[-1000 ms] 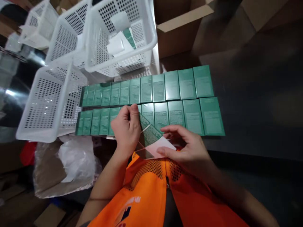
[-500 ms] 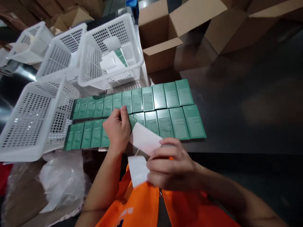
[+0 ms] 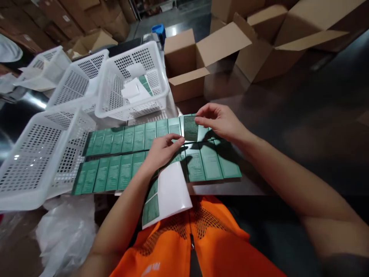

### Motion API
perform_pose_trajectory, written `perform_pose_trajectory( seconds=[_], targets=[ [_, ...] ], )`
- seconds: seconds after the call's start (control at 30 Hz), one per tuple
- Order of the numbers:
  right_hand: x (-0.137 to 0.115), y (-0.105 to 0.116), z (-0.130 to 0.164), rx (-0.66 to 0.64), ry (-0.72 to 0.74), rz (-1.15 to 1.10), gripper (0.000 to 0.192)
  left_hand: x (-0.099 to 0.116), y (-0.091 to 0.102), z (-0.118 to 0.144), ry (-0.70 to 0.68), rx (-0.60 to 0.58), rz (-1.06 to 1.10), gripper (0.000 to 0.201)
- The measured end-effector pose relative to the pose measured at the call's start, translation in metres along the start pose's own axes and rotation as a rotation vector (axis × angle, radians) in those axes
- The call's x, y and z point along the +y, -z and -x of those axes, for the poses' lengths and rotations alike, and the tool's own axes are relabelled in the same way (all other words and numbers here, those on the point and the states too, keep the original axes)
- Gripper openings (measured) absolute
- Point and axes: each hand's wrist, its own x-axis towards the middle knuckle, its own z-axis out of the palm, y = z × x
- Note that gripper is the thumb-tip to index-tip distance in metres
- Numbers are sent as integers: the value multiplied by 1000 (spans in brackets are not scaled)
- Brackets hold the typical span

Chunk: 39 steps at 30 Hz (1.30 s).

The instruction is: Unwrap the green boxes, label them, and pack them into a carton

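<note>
Between the thumb and fingers of my right hand (image 3: 220, 120) is the upper right corner of a small dark green sticker (image 3: 190, 130), over a box in the far row. My left hand (image 3: 166, 151) is closed, its fingertips by the sticker's lower left edge. A white-backed sticker sheet (image 3: 175, 188) with green stickers along its left side hangs from beneath that hand; the grip on it is hidden. Two rows of flat green boxes (image 3: 125, 172) lie under and around my hands, side by side on the table.
White perforated baskets (image 3: 99, 109) stand behind and left of the boxes; one holds sheets with green stickers (image 3: 145, 85). Open cardboard cartons (image 3: 186, 82) sit at the back. Clear plastic wrap (image 3: 67, 231) lies at the lower left. The dark tabletop (image 3: 276, 127) extends right.
My right hand has left the sheet and moved up to the far row with a green sticker. My left hand has shifted right beside it. The sheet now hangs below my left hand.
</note>
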Motion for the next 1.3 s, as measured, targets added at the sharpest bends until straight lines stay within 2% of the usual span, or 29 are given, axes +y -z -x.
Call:
perform_pose_trajectory(
  seconds=[0.1, 0.23, 0.4, 0.8, 0.97, 1.1, 1.13, 1.23, 1.3],
  targets=[
    [7, -5, -10, -11, 0, 46, 18, -7, -6, -14, 9, 0, -54, 29],
    [18, -8, -25, 29, 16, 316, 13, -9, -12, -30, 61, 15, -138, 29],
    [33, -12, -36, 27, -94, 533, 13, -6, -18, -43, 149, 1, -267, 31],
    [47, -17, -36, 53, -72, 598, 14, -14, -20, -48, 179, -29, -310, 30],
    [47, -18, -34, 49, -21, 663, 15, -7, -22, -50, 201, -13, -359, 29],
    [49, -22, -30, 68, 44, 722, 11, 0, -21, -54, 215, -49, -400, 29],
    [50, -22, -30, 94, 65, 719, 13, 1, -20, -55, 213, -52, -416, 30],
    [55, -22, -34, 180, 87, 671, 44, -1, -14, -52, 200, -32, -459, 36],
    [55, -18, -39, 167, 44, 642, 47, -4, -10, -44, 180, 43, -449, 32]
  ],
)
